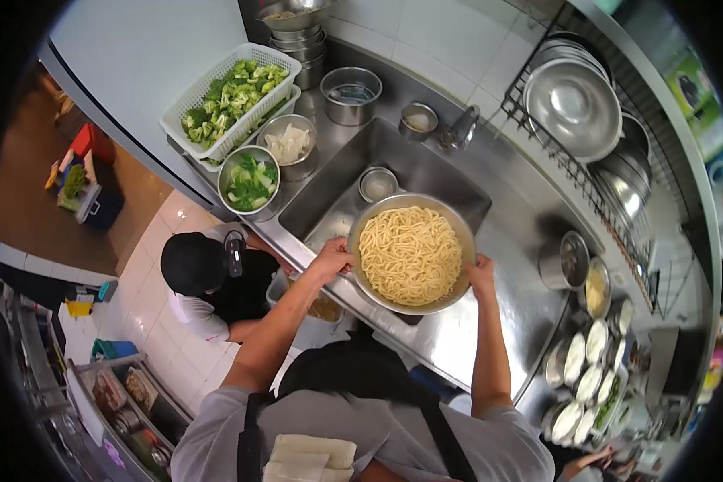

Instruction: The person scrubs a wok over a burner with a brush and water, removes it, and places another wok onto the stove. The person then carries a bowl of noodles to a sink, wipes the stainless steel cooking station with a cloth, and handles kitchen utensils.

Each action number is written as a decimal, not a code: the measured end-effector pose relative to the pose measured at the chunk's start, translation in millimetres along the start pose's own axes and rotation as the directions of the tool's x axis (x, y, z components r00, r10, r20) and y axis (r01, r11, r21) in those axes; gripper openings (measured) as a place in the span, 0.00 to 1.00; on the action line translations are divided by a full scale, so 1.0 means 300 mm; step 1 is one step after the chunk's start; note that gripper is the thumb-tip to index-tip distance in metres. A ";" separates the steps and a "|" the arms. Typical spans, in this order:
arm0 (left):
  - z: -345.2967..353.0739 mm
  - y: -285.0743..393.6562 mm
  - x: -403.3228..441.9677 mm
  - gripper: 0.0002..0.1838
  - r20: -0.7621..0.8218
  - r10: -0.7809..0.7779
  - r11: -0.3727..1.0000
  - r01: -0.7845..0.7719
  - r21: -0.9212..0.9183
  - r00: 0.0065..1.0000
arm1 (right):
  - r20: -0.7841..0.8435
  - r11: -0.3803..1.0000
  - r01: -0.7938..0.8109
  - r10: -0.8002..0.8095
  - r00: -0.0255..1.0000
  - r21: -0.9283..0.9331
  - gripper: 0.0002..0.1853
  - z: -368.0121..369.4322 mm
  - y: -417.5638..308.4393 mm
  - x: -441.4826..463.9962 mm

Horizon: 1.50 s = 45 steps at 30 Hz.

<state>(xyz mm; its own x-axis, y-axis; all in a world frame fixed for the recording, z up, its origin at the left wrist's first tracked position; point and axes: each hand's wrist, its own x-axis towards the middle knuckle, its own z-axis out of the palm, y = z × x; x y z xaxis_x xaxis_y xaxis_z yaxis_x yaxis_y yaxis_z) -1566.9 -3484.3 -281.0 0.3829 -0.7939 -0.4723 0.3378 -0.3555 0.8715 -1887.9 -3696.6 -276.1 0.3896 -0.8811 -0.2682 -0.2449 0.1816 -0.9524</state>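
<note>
A wide metal bowl (467, 241) full of pale yellow noodles (414, 255) is held over the front part of the steel sink (377, 145). My left hand (332, 259) grips its rim on the left side, fingers closed round the edge. On the opposite side my right hand (480, 275) has the rim between thumb and fingers. Just behind the bowl, a small metal bowl (378, 184) sits inside the sink. The bowl hides part of the sink's right side.
Broccoli in a white basket (186, 132), a bowl of leafy greens (250, 181) and a bowl of white slices (288, 146) stand left. A capped co-worker (193, 265) crouches close at left. A faucet (460, 128) and dish rack (574, 165) are behind; several containers (590, 369) stand right.
</note>
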 end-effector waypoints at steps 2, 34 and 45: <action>-0.063 0.009 0.129 0.14 -0.063 -0.039 0.998 0.036 -0.043 0.997 | 0.033 0.999 -0.038 0.038 0.999 -0.017 0.13 0.082 0.035 0.191; 0.137 -0.227 0.350 0.26 0.047 0.145 0.943 -0.152 0.297 0.988 | -0.177 0.759 0.420 -0.563 0.807 -0.497 0.14 0.283 -0.061 1.096; -0.123 -0.186 -0.631 0.23 0.223 -0.131 0.988 0.145 -0.045 0.966 | -0.099 0.609 0.443 -0.653 0.751 -0.657 0.17 0.199 -0.062 1.286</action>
<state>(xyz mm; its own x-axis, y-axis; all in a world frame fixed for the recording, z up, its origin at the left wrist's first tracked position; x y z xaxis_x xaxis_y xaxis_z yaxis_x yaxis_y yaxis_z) -1626.4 -3296.1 -245.3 0.1336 -0.8302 -0.5412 0.4283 -0.4441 0.7870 -1680.1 -4013.9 -370.6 0.3646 -0.8233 0.4351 -0.5601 -0.5672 -0.6038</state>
